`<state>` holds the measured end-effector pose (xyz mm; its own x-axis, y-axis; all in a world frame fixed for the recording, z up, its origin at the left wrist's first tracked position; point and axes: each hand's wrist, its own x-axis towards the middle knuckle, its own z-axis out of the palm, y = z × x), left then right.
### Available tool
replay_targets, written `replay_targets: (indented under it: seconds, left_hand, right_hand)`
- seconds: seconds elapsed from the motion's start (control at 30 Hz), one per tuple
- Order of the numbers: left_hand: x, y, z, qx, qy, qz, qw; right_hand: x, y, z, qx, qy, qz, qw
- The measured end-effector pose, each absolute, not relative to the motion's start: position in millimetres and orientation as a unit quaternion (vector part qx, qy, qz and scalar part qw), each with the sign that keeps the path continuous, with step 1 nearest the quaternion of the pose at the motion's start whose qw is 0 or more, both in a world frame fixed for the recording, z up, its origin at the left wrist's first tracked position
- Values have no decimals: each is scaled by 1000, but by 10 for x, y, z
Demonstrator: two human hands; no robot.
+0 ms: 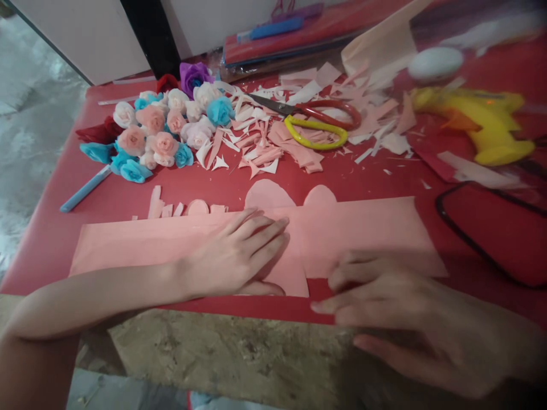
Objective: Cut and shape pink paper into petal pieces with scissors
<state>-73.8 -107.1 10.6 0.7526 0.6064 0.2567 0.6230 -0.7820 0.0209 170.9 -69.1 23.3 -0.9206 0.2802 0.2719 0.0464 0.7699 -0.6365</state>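
My left hand lies flat, fingers stretched, on a long pink paper strip near the table's front edge. A second pink paper strip continues to the right, its end meeting the first one under or beside my fingertips. Lower right, my right hand hovers by the strip's front edge, blurred, with fingers apart and nothing visible in it. Rounded pink paper pieces stick out behind the strips, partly covered by them. Small pink scraps and a pink disc lie behind the left strip.
Paper roses cluster at the back left, a blue stick-like tool before them. Scissors lie on paper offcuts. A yellow glue gun, a white egg-shaped object and a black-rimmed item are at right.
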Motion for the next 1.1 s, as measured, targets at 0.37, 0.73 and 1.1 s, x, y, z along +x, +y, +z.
replay_targets:
  seconds: [0.37, 0.73, 1.1]
  left_hand:
    - [-734, -1056, 96, -930, -334, -152, -7]
    - [-1039, -854, 700, -968, -222, -28, -116]
    - [-976, -865, 613, -964, -208, 50, -158]
  right_hand:
    - [1652, -689, 270, -114, -915, 349, 167]
    - [1636, -716, 65, -187, -924, 212, 256]
    - [1548, -730, 7, -229, -945, 29, 231]
